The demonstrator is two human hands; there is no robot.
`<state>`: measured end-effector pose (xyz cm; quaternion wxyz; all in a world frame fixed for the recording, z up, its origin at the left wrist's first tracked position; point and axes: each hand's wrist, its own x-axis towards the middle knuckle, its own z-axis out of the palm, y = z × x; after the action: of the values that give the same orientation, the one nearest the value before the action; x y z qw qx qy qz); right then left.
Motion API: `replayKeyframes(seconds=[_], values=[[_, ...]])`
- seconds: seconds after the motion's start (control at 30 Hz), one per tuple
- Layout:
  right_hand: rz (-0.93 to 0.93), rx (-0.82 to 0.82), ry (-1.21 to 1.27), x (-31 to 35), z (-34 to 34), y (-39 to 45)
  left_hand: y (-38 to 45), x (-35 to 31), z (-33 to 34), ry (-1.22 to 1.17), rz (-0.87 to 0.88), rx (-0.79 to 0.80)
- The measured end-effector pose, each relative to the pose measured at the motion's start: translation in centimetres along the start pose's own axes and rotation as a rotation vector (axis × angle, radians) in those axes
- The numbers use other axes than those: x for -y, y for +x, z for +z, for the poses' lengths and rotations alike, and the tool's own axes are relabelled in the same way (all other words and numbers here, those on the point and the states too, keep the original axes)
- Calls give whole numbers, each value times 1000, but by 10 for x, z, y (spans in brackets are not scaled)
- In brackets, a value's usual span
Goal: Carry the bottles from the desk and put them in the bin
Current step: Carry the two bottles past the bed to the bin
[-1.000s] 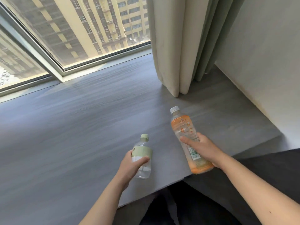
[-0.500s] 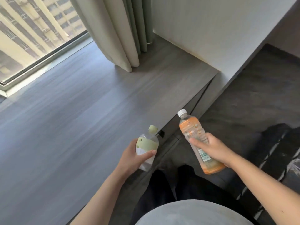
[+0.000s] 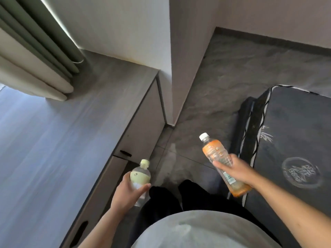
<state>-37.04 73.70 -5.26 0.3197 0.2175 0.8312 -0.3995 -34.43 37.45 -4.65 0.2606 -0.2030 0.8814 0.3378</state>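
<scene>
— So, what have my hands got?

— My left hand has its fingers wrapped round the small clear bottle with the pale green label, held just past the edge of the grey surface. My right hand has its fingers closed round the taller orange bottle, cap tilted up and left.

— And where is that one?

— Over the dark floor, beside a black mattress.

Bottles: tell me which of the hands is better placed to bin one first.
Neither clearly: no bin is in view. The left hand grips the green-label bottle; the right hand grips the orange bottle.
</scene>
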Motion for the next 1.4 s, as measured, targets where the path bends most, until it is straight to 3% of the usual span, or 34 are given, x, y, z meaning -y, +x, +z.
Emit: replayKeyframes(seconds=[0.47,0.7,1.0,1.4], values=[[210,-169,66,-72,-31,-3,53,-24,4,207,-99,127],[401,-202,173,-100,-31,-24,110,-100,6,405,30,200],[573,-334,314,-111,-79,-12,162,-219,52,461,137,246],[424,-233,231,-92,-224,89,193,-294,74,360,5,204]])
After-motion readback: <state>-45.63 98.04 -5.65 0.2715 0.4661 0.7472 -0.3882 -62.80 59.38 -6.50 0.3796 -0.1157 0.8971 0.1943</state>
